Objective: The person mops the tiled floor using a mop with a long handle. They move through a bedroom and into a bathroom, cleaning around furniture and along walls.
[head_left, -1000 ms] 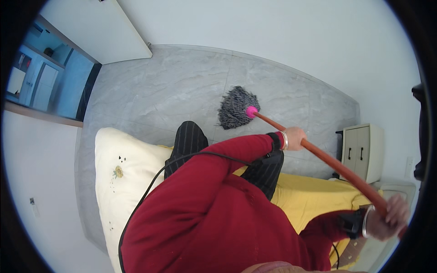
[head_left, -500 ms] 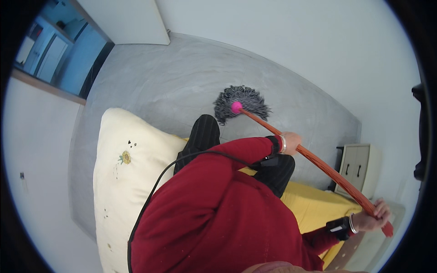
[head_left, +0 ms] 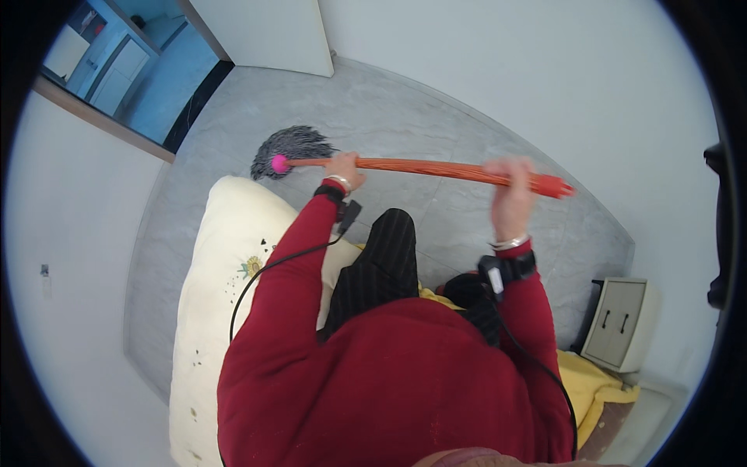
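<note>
My left hand (head_left: pixel 344 170) grips the orange mop handle (head_left: pixel 428 167) near the grey mop head (head_left: pixel 297 144); my right hand (head_left: pixel 513 191) grips farther from it.

No legible text, label, number or sign in view

Mop head (head_left: pixel 299 142) dark grey, mottled; mop socket (head_left: pixel 281 163) bright pink; mop handle (head_left: pixel 436 168) orange-red, darker lengthwise streaks. Sweater (head_left: pixel 405 373) plain deep red. Trousers (head_left: pixel 380 268) black, thin pale pinstripes. Pillow (head_left: pixel 206 327) cream, yellow-green flower print, small dark marks. Floor (head_left: pixel 447 226) grey, marbled. Cloth (head_left: pixel 580 380) yellow. Cabinet (head_left: pixel 620 342) off-white, black handles (head_left: pixel 607 318). Door (head_left: pixel 272 35) white.
</note>
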Demonstrator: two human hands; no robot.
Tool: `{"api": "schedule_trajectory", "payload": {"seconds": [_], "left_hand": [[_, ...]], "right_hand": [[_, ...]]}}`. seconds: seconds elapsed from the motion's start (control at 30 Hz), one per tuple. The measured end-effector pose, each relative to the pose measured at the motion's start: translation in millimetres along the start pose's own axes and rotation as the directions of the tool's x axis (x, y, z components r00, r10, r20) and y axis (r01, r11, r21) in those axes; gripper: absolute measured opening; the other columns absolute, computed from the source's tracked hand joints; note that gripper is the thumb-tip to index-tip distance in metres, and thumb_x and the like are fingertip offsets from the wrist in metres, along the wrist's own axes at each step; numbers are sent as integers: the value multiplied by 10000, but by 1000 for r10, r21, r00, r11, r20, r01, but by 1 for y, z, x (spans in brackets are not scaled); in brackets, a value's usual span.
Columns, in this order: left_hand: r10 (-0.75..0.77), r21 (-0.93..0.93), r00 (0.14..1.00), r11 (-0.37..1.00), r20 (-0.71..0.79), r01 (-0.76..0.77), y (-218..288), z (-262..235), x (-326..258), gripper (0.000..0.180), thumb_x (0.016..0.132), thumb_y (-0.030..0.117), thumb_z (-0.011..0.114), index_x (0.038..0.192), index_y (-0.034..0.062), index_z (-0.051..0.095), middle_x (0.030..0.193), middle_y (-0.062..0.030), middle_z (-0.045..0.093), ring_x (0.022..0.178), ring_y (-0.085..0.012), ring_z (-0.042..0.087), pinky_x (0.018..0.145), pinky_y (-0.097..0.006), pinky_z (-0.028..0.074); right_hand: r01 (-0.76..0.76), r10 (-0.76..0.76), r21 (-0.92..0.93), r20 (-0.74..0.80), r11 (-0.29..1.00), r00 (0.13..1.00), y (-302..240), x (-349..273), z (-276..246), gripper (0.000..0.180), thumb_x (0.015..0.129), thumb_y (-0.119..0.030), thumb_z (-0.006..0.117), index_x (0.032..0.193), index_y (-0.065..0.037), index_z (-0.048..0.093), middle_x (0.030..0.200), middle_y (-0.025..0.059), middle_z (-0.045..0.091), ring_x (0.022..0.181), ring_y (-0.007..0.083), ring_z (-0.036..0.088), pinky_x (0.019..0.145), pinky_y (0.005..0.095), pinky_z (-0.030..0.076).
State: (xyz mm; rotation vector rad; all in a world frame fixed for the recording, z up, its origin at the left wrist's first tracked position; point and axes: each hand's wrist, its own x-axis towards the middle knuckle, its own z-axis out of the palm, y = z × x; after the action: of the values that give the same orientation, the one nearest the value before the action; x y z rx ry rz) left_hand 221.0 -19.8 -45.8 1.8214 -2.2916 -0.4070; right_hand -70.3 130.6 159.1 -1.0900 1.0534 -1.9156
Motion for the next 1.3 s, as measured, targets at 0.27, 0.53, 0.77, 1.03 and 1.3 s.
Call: {"api": "schedule_trajectory", "payload": {"seconds": [0.27,0.53,0.77,1.03,1.3], "left_hand": [[-121,151,992,981,-42,126,-110,-34,-40,410,673,229,756,1030,59,645,991,-182,633,1018,-351,578,899,-430,478],[-40,26,996,999,-73,42,-87,-24,-43,460,685,257,750,1083,63,623,1078,-181,620,1084,-354,557,929,-410,470],[262,-28,947,965,184,-262,64,-3,-28,204,745,289,650,850,125,711,833,-153,678,820,-375,641,757,-460,523],[665,-391,744,702,60,-596,281,7,-56,158,761,258,654,778,103,681,714,-166,635,691,-384,612,622,-449,487],[864,-730,501,376,52,-571,446,7,-135,252,764,279,720,743,35,662,637,-167,604,583,-304,597,562,-387,458]], "right_hand": [[-190,177,-37,566,981,805,41,-68,87,63,894,-84,611,915,-26,598,1026,58,650,979,135,581,879,296,465],[-182,212,-115,661,977,720,-22,-44,29,37,896,-64,591,893,-29,580,1036,82,649,1051,177,586,912,324,460],[-124,230,-217,575,968,785,-139,-6,-82,63,881,-76,566,841,-32,585,940,117,653,1047,299,615,957,430,440],[117,-113,22,482,993,869,-270,4,-155,282,900,-184,469,630,-149,398,507,-66,374,459,67,398,629,288,458],[75,45,-78,929,994,367,-406,0,-193,185,915,-146,479,730,-138,478,562,-37,501,482,72,514,559,246,495]]}}
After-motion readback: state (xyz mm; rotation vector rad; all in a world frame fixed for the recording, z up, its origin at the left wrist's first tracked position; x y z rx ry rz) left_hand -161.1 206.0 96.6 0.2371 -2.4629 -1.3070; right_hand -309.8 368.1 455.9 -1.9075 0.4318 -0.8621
